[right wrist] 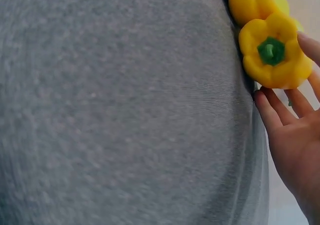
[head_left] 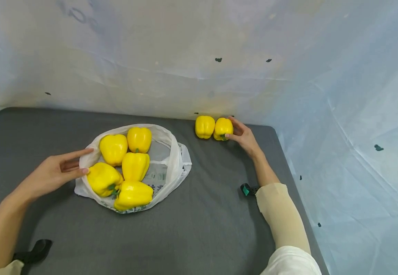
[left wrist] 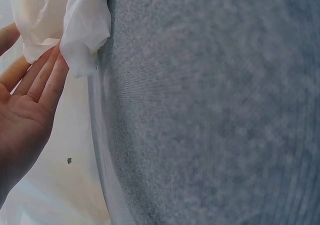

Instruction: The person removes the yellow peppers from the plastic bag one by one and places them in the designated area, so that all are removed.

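A white plastic bag point(head_left: 176, 160) lies with its mouth spread wide, several yellow bell peppers point(head_left: 135, 166) inside it. My left hand point(head_left: 56, 172) is at the bag's left rim, fingers nearly straight and thumb apart, with the thumb tip beside the lower left pepper point(head_left: 102, 179). In the left wrist view, fingertips point(left wrist: 59, 60) meet the bag's hanging plastic point(left wrist: 85, 30). Two more peppers stand side by side at the table's back edge. My right hand point(head_left: 245, 139) holds the right one point(right wrist: 250, 67), thumb in front and fingers behind; its neighbour point(head_left: 204, 127) touches it.
Dark grey cloth covers the table point(head_left: 199, 236). Pale plastic sheeting point(head_left: 171, 57) rises behind it, and more sheeting point(head_left: 360, 145) hangs along the right edge. Black straps point(head_left: 35, 252) show at both wrists.
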Available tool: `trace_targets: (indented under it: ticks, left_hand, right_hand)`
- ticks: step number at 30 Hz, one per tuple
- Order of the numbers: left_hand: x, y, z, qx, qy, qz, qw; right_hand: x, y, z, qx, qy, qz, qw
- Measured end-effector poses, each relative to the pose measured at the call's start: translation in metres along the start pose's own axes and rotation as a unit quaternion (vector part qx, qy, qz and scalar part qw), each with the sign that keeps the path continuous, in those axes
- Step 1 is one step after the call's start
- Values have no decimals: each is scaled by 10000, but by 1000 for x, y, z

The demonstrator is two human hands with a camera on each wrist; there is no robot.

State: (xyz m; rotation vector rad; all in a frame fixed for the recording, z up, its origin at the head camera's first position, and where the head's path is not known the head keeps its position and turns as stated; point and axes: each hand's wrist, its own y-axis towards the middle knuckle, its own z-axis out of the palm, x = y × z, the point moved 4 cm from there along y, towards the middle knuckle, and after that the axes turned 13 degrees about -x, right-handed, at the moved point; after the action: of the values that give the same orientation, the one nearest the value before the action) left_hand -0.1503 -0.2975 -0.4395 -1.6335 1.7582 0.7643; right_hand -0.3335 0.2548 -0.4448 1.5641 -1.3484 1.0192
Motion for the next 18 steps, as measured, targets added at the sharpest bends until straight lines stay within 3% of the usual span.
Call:
trace_targets:
  ticks: [9, 18]
  left_hand:
    - [-2, 1, 2, -32, 232, -102, 9997]
    - [-5, 1, 3, -5, 245, -121, 9996]
  right_hand:
    - [32, -7, -4, -131, 202, -6, 9997]
    - [45, -11, -7, -283, 455, -492, 9973]
